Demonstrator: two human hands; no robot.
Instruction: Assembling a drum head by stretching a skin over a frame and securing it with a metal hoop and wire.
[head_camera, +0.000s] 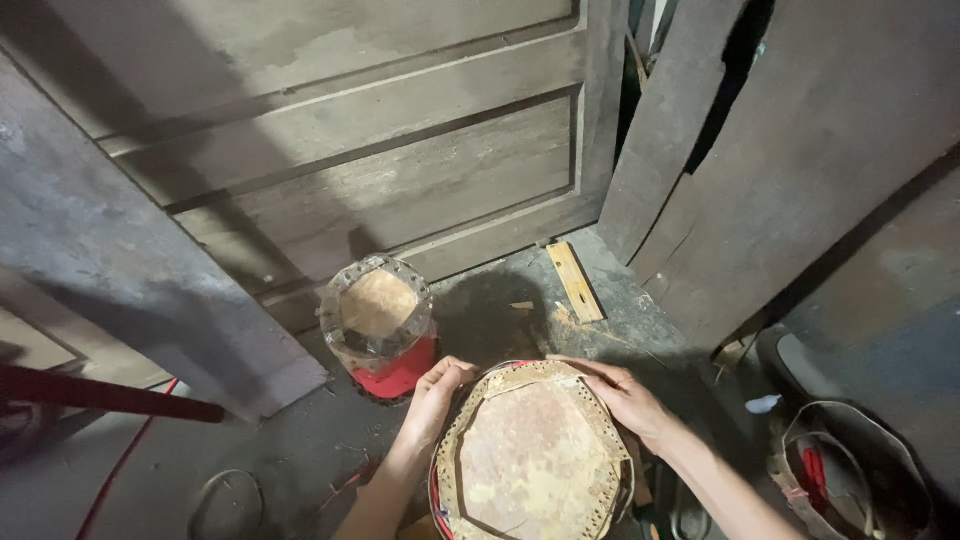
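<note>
A round drum (530, 455) with a tan, stained skin head and a punched, scalloped rim sits low in the middle of the head view. My left hand (437, 392) grips its upper left rim with curled fingers. My right hand (625, 398) lies along the upper right rim, fingers stretched over the skin's edge. A second drum (380, 325) with a red body and a similar skin top stands on the floor just beyond my left hand, untouched.
Weathered wooden panels (380, 170) lean at the back, and grey boards (800, 170) lean at the right. A small wood strip (575, 282) lies on the dusty floor. A dark red bar (110, 395) crosses the left. Another skin-rimmed piece (850, 470) sits at lower right.
</note>
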